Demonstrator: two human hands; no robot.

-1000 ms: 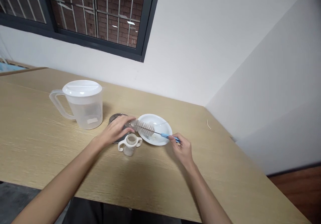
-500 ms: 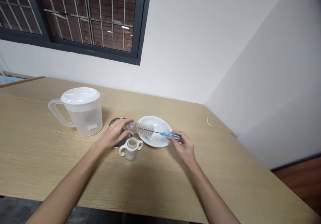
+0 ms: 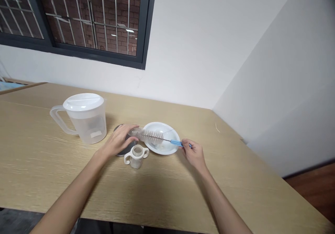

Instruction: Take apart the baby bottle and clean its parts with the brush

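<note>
My right hand is closed on the blue handle of a bottle brush, thumb on top. White bristles point left over the dish, and the tip is in or against a clear, hollow piece. My left hand is wrapped round that piece, between thumb and fingers; its exact kind is not plain. Just below stands a small clear baby bottle with a cream two-handled collar and an open top. Behind the left hand, a dark round metal dish is partly hidden.
Under the brush lies a white oval dish with a thin line across it and something pale inside. A lidded translucent pitcher stands to the left. A thin pale strip lies at the right on the wooden table, which meets white walls.
My right hand has shifted slightly to the right, drawing the bottle brush with it. The left hand and the clear piece stay nearly in place.
</note>
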